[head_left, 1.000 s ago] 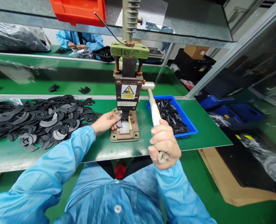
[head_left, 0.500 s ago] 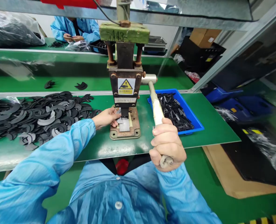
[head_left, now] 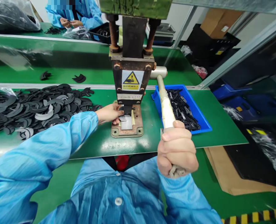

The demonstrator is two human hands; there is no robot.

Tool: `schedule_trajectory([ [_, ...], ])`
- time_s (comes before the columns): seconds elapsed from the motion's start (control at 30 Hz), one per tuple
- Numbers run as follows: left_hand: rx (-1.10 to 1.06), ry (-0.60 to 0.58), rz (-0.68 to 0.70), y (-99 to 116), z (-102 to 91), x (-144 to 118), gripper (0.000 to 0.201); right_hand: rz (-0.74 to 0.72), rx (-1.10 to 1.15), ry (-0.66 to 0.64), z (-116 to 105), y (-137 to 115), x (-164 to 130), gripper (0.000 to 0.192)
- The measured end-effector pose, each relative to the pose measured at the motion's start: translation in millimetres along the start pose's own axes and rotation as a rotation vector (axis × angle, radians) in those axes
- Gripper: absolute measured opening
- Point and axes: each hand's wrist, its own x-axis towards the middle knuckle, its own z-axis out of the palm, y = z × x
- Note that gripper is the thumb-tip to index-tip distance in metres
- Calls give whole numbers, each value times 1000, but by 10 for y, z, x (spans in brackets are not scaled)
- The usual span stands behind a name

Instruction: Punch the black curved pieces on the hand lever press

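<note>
- A small grey piece (head_left: 123, 118) lies on the base plate of the hand press (head_left: 130, 81), right under its ram, where the die can bite it.
- The left hand (head_left: 110, 113), at the press's left foot, pinches that piece with closed fingertips to keep it square.
- The right hand (head_left: 177, 151), in front of the press, is fisted round the lever (head_left: 166, 104).
- Left of the press: a heap of black crescents (head_left: 35, 107). Right of it: a blue tray (head_left: 204, 123) of black strips.
</note>
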Motion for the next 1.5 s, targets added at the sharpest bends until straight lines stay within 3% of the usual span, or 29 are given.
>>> schedule_trajectory([
  [0.13,53,15,-115,50,0,1,25,3,-22,5,7,4,15,28],
  [0.4,-45,0,-5,47,56,-65,28,-6,-17,-75,-56,-24,63,22],
  [0.5,-181,-100,38,45,-55,-217,36,9,-17,-92,-74,-28,66,21],
  [0.57,-172,-176,110,17,-257,-336,42,13,-18,-108,-80,-28,67,21],
  [0.63,-35,-87,205,-63,-553,-437,46,9,-16,-104,-77,-26,69,21],
  [0.77,582,340,349,-384,-1157,-565,35,0,-17,-58,-44,-19,72,23],
  [0.87,1011,325,401,-654,-1341,-614,30,7,-17,-41,-24,-23,81,24],
  [1.0,1241,321,375,-842,-1232,-615,42,8,-27,-53,-25,-34,96,24],
  [1.13,1311,357,344,-854,-1096,-565,48,11,-32,-57,-36,-37,96,24],
  [1.5,1108,176,268,-890,-913,-496,41,33,-74,-56,-25,-63,92,30],
])
